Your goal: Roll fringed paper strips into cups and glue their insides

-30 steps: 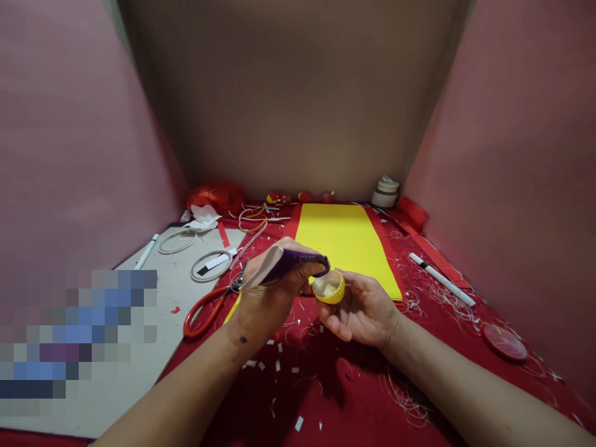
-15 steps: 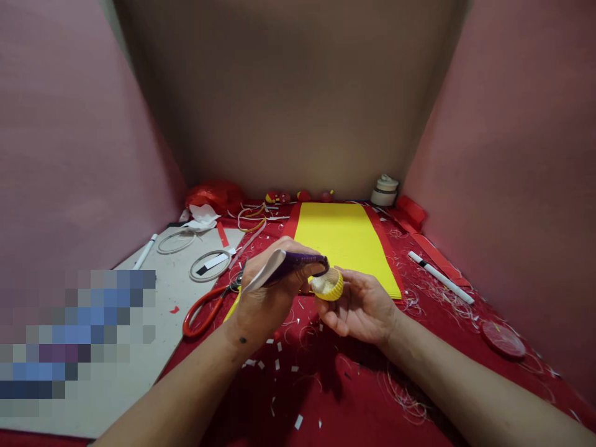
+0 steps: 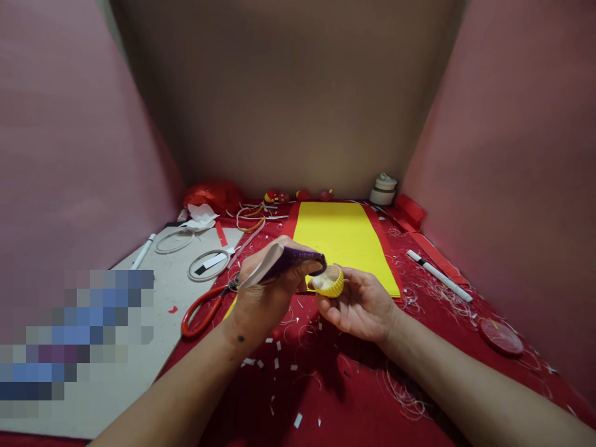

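My left hand (image 3: 265, 295) is closed around a purple and white squeeze tube (image 3: 298, 261), which looks like a glue tube. The tube's dark tip points down at the mouth of a small yellow ribbed cup (image 3: 334, 287). My right hand (image 3: 365, 307) pinches this cup by its side and base, its whitish inside turned toward the tube. Whether the tip touches the cup I cannot tell. Just behind both hands lies a stack of yellow sheets (image 3: 342, 236) with red edges. Red-handled scissors (image 3: 202, 313) lie left of my left hand, their blades partly hidden.
A grey board (image 3: 153, 347) at left carries wire rings (image 3: 208, 266) and a white marker (image 3: 144, 250). Another marker (image 3: 440, 275) and a round clear lid (image 3: 501, 337) lie at right. Paper bits and thread scraps (image 3: 405, 394) litter the red cloth. Walls stand on three sides.
The tube and cup have shifted very slightly in my hands, and the cup is turned a little. Both hands keep their grip. The whole view has moved a touch.
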`<state>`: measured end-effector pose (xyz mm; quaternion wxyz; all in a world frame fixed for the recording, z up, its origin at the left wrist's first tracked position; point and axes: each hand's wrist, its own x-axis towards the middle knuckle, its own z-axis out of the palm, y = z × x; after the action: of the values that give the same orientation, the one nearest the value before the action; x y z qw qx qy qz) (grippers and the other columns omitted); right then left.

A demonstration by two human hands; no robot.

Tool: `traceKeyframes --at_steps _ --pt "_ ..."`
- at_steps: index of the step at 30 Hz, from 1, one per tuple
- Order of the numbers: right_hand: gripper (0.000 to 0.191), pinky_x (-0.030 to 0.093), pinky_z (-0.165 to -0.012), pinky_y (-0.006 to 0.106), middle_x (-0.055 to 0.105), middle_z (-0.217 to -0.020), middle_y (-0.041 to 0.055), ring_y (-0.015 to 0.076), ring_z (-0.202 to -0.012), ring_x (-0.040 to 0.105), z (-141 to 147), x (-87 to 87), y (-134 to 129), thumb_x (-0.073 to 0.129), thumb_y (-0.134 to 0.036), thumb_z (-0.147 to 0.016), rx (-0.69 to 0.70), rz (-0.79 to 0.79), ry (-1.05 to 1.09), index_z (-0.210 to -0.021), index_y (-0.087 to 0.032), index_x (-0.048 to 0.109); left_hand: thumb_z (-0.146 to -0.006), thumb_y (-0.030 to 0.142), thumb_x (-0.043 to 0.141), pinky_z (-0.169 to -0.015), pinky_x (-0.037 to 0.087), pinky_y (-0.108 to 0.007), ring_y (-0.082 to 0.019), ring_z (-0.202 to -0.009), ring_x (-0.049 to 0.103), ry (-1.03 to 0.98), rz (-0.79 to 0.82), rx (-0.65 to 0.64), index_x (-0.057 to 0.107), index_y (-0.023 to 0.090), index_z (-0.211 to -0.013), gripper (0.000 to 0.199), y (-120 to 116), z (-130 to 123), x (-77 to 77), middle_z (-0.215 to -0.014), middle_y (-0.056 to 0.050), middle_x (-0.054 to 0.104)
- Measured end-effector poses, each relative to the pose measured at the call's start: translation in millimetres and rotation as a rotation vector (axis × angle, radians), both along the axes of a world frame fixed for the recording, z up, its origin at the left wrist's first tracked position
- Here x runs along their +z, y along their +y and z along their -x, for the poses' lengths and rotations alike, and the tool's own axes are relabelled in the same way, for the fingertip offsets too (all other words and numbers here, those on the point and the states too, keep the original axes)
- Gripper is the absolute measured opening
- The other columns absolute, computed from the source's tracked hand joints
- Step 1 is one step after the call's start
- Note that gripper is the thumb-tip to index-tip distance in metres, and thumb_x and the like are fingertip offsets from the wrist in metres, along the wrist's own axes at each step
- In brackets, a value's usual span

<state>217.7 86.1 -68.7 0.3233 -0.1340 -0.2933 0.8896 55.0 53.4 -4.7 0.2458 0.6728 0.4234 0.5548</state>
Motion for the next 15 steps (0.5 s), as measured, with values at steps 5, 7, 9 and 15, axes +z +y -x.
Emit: traceKeyframes --at_steps 5,7,9,15 --pt "0.026 0.052 -0.057 0.024 0.065 -0.069 0.0077 0.0139 -0.059 0.063 1 0.1 -1 0.044 -0.033 -0.082 -0.020 0.048 -0.007 -0.089 -0.011 0.057 -0.077 0.023 0.061 -0.056 0.047 -0.021 -0.010 -0.057 0.057 0.040 -0.057 -0.030 0.066 0.019 -0.076 0.007 2 1 -4.5 -0.070 0.000 0.065" --pt "0.023 0.052 -0.060 0.024 0.066 -0.071 0.0075 0.0135 -0.062 0.063 1 0.9 -2 0.046 -0.031 -0.081 -0.033 0.080 0.005 -0.088 -0.012 0.056 -0.078 0.023 0.060 -0.057 0.047 -0.021 -0.010 -0.058 0.057 0.069 -0.077 -0.043 0.066 0.019 -0.077 0.007 4 3 -5.8 -0.071 -0.001 0.065" --pt "0.020 0.052 -0.062 0.024 0.066 -0.073 0.0071 0.0130 -0.063 0.064 1 1.7 -3 0.047 -0.029 -0.080 -0.044 0.101 0.026 -0.087 -0.013 0.056 -0.079 0.023 0.059 -0.060 0.047 -0.021 -0.010 -0.059 0.058 0.118 -0.107 -0.044 0.066 0.020 -0.078 0.007 5 5 -7.1 -0.073 -0.001 0.066" --pt "0.021 0.052 -0.059 0.025 0.066 -0.073 0.0083 0.0141 -0.064 0.063 0 2.5 -2 0.045 -0.027 -0.080 -0.076 0.128 0.037 -0.088 -0.012 0.057 -0.080 0.023 0.056 -0.060 0.046 -0.022 -0.012 -0.064 0.059 0.192 -0.120 -0.076 0.066 0.021 -0.086 0.012 5 10 -7.9 -0.083 -0.003 0.067"
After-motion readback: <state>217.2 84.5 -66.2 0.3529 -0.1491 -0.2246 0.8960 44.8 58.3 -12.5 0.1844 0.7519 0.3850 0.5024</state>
